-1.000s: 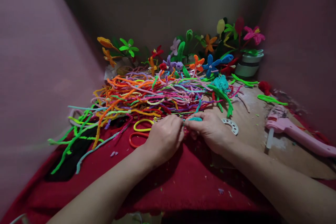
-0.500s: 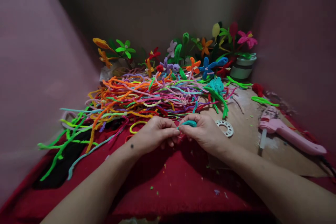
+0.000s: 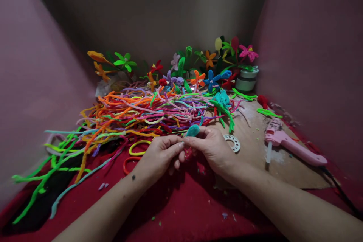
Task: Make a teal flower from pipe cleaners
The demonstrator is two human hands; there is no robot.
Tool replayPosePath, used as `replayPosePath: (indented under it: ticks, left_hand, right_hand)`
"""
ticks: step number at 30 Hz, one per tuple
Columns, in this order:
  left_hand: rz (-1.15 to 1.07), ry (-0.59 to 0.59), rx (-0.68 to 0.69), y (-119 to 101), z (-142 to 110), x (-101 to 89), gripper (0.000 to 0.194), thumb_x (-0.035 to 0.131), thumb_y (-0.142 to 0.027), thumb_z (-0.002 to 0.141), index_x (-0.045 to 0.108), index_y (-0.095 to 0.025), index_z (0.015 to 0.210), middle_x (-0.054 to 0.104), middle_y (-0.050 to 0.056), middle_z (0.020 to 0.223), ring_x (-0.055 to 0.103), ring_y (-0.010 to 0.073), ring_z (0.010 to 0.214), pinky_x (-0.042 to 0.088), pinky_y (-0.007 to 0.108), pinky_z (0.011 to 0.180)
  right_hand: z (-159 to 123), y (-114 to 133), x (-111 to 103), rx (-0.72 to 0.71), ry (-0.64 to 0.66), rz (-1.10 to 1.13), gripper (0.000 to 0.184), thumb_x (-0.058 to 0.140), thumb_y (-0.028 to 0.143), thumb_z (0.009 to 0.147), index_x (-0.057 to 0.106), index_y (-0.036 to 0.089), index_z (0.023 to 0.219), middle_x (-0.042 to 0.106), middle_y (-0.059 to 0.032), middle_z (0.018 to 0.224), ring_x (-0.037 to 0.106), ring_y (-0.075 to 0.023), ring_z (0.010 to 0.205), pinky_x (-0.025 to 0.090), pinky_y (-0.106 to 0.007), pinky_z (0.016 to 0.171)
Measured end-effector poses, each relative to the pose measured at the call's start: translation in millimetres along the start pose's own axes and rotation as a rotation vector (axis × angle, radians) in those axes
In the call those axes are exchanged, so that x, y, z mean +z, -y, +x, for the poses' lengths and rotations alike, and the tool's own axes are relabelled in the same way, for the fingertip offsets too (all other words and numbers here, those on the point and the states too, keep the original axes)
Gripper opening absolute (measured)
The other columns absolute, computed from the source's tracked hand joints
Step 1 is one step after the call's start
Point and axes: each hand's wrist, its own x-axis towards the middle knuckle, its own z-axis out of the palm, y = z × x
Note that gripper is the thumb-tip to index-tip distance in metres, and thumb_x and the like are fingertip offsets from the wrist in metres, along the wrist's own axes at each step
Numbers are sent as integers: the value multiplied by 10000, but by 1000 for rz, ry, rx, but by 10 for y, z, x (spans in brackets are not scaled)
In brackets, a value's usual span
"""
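Between my two hands is a small teal pipe-cleaner petal (image 3: 193, 131), its rounded end pointing up and to the right. My left hand (image 3: 166, 152) pinches at the petal's lower tip, thumb against fingers. From the other side my right hand (image 3: 211, 146) grips the same tip, its fingertips almost meeting the left ones. The exact pinch point is hidden by the fingers. Just left of my left hand lie the yellow handle (image 3: 139, 147) and the red handle (image 3: 129, 165) of scissors. A white ring with holes (image 3: 233, 143) rests beside my right hand.
A wide heap of colourful pipe cleaners (image 3: 147, 109) spreads behind my hands. Pipe-cleaner flowers (image 3: 211, 79) stand at the back, near a pale pot (image 3: 247, 79). On the right, a pink glue gun (image 3: 295, 145) lies on cardboard (image 3: 255, 170). Red cloth (image 3: 181, 211) covers the front.
The view has shifted, so the things on the table sit further left and mostly lower. The teal petal now points up more and shows more of itself. Both hands keep their pinch.
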Motion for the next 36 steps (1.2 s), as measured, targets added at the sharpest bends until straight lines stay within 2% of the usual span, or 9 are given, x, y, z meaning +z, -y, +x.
replayPosePath:
  ticks: [2, 7, 10, 15, 19, 24, 27, 34, 36]
  left_hand:
    - [45, 14, 9, 15, -9, 24, 275, 403, -347, 835, 507, -163, 658, 521, -18, 527, 439, 81, 372, 350, 190, 351]
    - [882, -315, 581, 226, -19, 96, 248, 368, -198, 846, 598, -138, 776, 606, 62, 612, 567, 153, 557, 407, 246, 514]
    - [1140, -383, 709, 296, -11, 106, 251, 368, -166, 848, 612, -112, 878, 609, 73, 601, 559, 170, 539, 377, 255, 482]
    - [614, -304, 449, 175, -5, 82, 230, 395, -226, 869, 595, -149, 788, 601, 21, 600, 548, 103, 508, 404, 205, 501]
    - [-38, -11, 96, 90, 5, 30, 272, 423, -341, 860, 552, -146, 722, 575, 2, 567, 480, 71, 405, 385, 171, 380]
    - [-598, 261, -86, 141, 65, -62, 170, 504, -295, 820, 551, -138, 775, 611, 14, 593, 492, 68, 379, 396, 156, 325]
    - [-609, 271, -125, 153, 74, -61, 129, 548, -266, 785, 557, -138, 776, 605, 1, 553, 462, 57, 329, 359, 141, 291]
    - [-50, -122, 11, 46, -13, 68, 203, 539, -273, 758, 537, -143, 602, 519, -37, 439, 443, 53, 342, 336, 141, 331]
    - [65, -154, 63, 15, -24, 84, 196, 513, -248, 758, 540, -143, 595, 512, -39, 449, 469, 57, 380, 360, 146, 371]
  right_hand:
    - [-4, -7, 4, 0, -13, -16, 124, 614, 259, 681, 568, 156, 630, 554, 40, 546, 461, -70, 449, 355, -203, 463]
    - [10, -50, 15, 36, -147, -107, 161, 576, 207, 669, 482, 172, 545, 455, 70, 429, 389, -65, 380, 284, -204, 408]
    - [17, -54, 26, 62, -179, -44, 203, 598, 226, 654, 456, 178, 517, 418, 76, 386, 359, -66, 349, 257, -211, 380]
    - [13, -19, 32, 91, -56, 110, 196, 674, 284, 619, 529, 159, 581, 502, 54, 452, 432, -74, 389, 302, -212, 401]
    - [19, -13, 3, 84, -62, 89, 188, 667, 279, 634, 540, 147, 588, 500, 50, 447, 423, -64, 376, 289, -208, 395]
    - [30, -4, -6, 86, -30, 85, 223, 682, 304, 630, 533, 144, 586, 523, 37, 467, 421, -60, 388, 292, -206, 404]
    - [23, 3, 13, 98, -28, 50, 235, 669, 297, 641, 502, 155, 556, 521, 37, 465, 412, -60, 386, 285, -210, 401]
    - [-1, -7, 20, 71, -35, -12, 157, 623, 227, 664, 518, 168, 563, 449, 75, 425, 362, -55, 370, 272, -211, 406]
    - [-2, -3, 16, 78, -37, -2, 150, 621, 224, 666, 526, 168, 564, 448, 76, 413, 366, -56, 361, 287, -210, 409]
